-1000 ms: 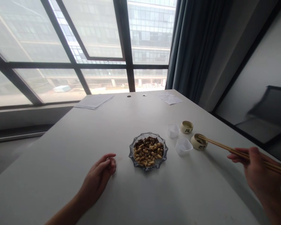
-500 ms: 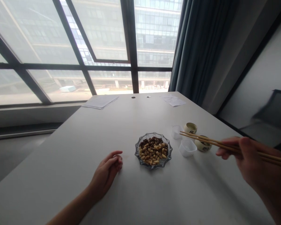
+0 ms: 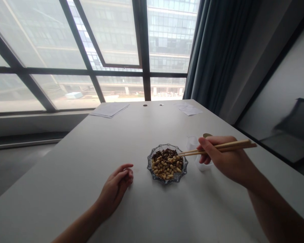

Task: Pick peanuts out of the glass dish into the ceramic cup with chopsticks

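A pair of wooden chopsticks [image 3: 235, 145] is gripped in my right hand [image 3: 221, 157], with the tips at the right edge of the nuts in a glass dish [image 3: 166, 181]. Tan peanuts [image 3: 164, 169] fill the front of this scalloped dish, and dark brown elongated pieces [image 3: 164, 154] lie towards its back. To the left of the dish, my left hand [image 3: 120, 180] rests on its side on the table, holding nothing, its index finger out and the others loosely curled. Behind my right hand, a clear plastic cup [image 3: 204, 166] is partly covered; a second clear cup [image 3: 192, 141] stands farther back.
The rim of a small round cup [image 3: 207, 135] peeks out above my right hand. Paper sheets [image 3: 110, 110] lie at the far left of the white table [image 3: 142, 131], more paper [image 3: 188, 108] at the far right. A dark chair [image 3: 297, 121] stands off to the right.
My right hand has swung left with the chopsticks, bringing their tips from above the cups into the glass dish. It now covers much of the cups. My left hand has stayed put.
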A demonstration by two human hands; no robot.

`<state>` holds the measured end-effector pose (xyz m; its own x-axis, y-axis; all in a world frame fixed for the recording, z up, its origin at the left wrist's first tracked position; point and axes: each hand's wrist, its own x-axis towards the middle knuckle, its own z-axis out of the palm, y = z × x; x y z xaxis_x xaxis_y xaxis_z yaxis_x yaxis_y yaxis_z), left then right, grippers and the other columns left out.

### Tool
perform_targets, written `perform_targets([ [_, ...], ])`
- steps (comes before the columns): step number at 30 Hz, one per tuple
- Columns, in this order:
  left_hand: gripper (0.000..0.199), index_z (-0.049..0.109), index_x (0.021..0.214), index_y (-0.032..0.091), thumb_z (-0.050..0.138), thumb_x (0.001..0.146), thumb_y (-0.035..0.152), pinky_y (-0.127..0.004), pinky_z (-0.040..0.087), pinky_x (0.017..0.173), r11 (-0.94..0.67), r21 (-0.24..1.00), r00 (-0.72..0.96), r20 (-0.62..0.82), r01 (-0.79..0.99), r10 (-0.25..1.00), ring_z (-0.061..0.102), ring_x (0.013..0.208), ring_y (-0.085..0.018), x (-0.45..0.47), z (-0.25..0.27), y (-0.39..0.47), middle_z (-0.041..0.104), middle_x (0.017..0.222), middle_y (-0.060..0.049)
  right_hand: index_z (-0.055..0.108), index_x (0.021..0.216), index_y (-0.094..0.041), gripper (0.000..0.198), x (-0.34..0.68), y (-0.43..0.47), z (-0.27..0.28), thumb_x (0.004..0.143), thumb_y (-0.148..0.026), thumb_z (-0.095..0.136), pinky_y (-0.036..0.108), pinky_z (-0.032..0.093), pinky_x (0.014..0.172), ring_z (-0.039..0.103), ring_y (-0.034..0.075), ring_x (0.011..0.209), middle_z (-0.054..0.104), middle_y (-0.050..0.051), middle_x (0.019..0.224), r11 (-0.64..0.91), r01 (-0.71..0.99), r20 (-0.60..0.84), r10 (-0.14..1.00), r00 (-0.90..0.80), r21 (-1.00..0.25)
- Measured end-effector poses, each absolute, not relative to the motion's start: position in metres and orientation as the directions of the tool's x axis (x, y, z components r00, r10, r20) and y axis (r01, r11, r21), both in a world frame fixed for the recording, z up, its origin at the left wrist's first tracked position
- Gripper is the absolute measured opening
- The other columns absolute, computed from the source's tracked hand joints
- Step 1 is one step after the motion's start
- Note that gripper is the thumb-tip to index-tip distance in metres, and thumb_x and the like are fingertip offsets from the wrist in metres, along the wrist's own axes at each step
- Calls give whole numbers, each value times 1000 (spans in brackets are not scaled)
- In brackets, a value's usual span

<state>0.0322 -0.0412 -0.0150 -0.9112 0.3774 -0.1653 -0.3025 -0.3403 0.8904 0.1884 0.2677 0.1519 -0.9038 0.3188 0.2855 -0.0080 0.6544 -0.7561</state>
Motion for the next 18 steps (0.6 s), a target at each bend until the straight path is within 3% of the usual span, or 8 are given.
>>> perform_targets([
  [18,22,74,97,16,78,77,24,-21,46,59,-327,895,-915,-176,-302,364,53,66,-14,35,-10,-39,63,72,-3,71,73,-19,50,183,279,142,99,-55,49,26,51,53,67,17,57,71,3,63,747,119,152,284,-947,-654],
])
